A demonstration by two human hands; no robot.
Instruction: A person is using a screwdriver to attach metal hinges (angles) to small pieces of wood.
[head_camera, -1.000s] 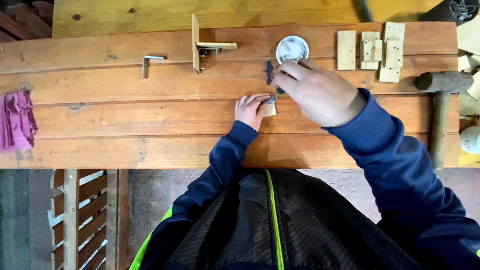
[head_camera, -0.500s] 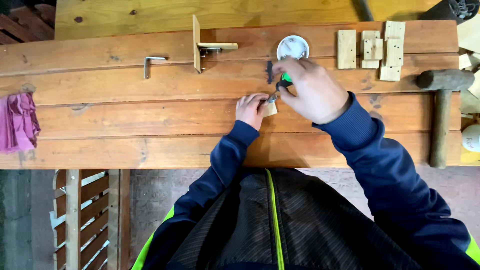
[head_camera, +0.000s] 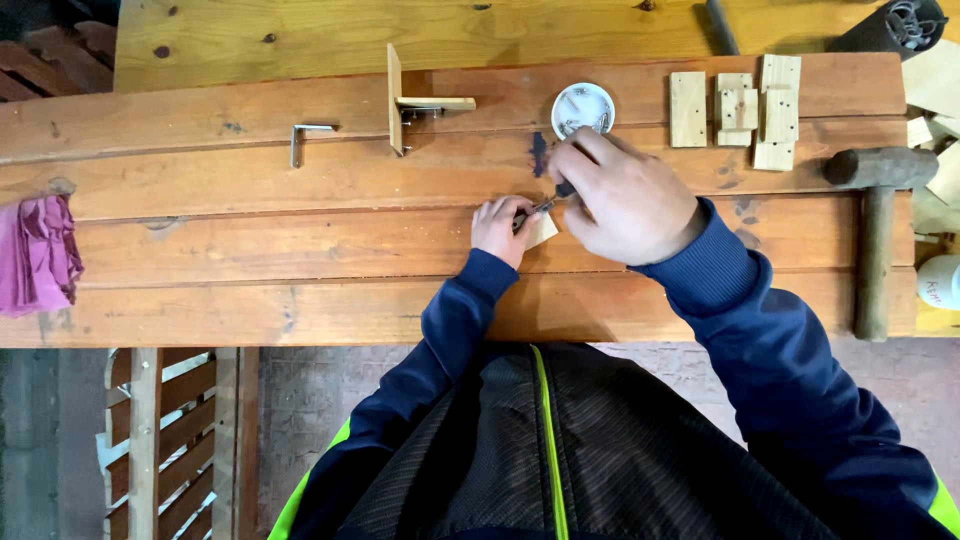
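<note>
Left hand [head_camera: 502, 228] pinches small wood block [head_camera: 541, 231] flat on workbench [head_camera: 250, 250], centre frame. Right hand [head_camera: 625, 197], closed around a screwdriver [head_camera: 548, 203], tip on the block. White round dish [head_camera: 583, 108] at 12 o'clock of hands; hammer [head_camera: 877, 215] at 3 o'clock

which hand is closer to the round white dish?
Right. The right hand sits just below the round white dish, its fingers nearly at the rim. The left hand is lower and further left, on the small wood block.
</note>
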